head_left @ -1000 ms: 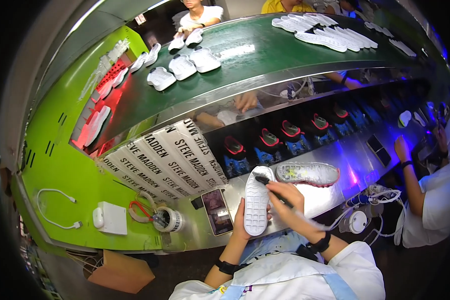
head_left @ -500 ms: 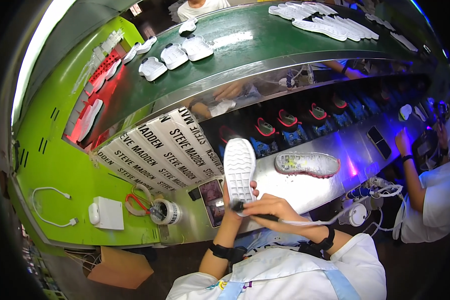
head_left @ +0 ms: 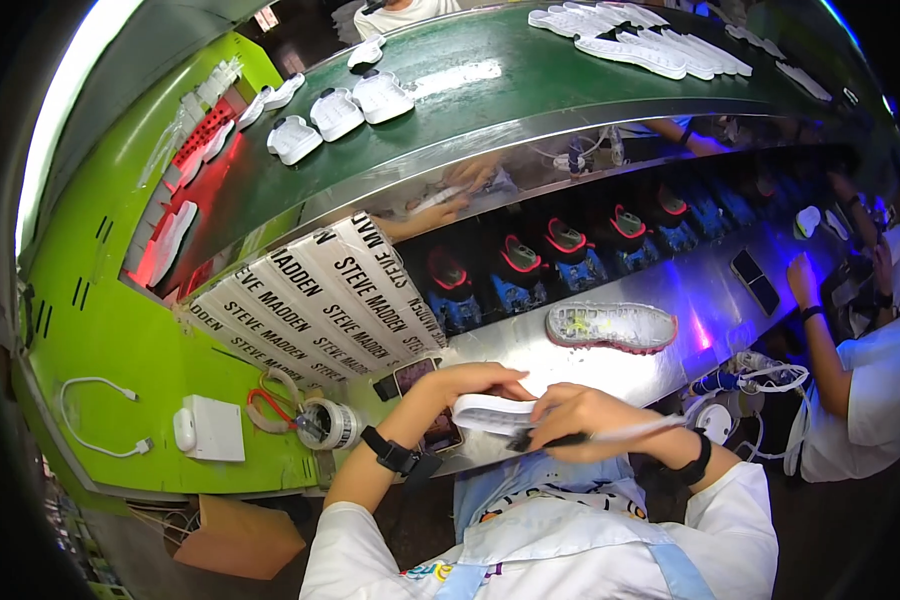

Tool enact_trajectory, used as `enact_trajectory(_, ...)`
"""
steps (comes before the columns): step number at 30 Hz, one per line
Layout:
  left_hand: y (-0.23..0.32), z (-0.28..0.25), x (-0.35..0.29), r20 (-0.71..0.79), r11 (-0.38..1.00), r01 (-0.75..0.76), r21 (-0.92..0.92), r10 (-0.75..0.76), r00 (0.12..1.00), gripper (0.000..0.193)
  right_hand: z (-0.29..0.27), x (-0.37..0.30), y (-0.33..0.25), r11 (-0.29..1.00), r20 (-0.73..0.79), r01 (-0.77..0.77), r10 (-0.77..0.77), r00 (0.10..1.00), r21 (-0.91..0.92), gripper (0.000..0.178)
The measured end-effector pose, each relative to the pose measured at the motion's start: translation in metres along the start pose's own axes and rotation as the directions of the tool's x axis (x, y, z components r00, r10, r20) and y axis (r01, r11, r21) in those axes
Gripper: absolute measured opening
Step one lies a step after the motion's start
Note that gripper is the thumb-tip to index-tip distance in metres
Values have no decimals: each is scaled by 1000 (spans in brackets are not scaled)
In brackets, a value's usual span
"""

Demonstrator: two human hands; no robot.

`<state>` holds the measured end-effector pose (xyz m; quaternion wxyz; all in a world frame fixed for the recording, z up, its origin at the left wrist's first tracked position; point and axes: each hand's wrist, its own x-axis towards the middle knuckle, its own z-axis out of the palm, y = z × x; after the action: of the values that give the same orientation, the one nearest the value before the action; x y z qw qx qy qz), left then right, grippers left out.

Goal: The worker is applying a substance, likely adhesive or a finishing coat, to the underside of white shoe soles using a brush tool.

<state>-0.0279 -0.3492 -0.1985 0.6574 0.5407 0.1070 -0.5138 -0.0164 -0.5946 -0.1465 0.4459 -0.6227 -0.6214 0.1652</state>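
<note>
Shoe sole, white and tilted, is near the bench's front edge, held in the left hand's bent fingers; the right hand's fingers, beside it, close round a black brush.

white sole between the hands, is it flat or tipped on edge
Tipped on edge: the white sole shows its long side wall to the camera, held between the left hand and right hand.

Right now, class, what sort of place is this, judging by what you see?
Probably a shoe factory: white soles lie on a green surface, and red-edged shoe uppers stand in a row.
</note>
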Motion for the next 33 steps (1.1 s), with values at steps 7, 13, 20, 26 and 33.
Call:
enact_trajectory(7, -40, 60, 30, -336, 204, -684, -701, 751, 568, 60, 11, 4, 11, 788, -390, -254, 523, 758, 561, 23)
enact_trajectory(13, -62, 62, 49, -389, -17, -584, -812, 761, 519, 56, 35, 21, 9, 978, -539, -155, 56, 840, -140, 22)
enact_trajectory(20, -40, 58, 38, -417, -115, -536, -836, 769, 485, 58, 38, 17, 10, 991, -348, -86, 118, 930, 107, 21)
enact_trajectory(26, -35, 44, 26, -290, 75, -587, -806, 814, 502, 63, 23, 19, 6, 953, -314, -48, 145, 938, 298, 12)
enact_trajectory(33, -8, 45, 11, -172, 354, -645, -677, 776, 607, 60, 0, 17, -6, 969, -132, -6, 39, 990, 246, 12)
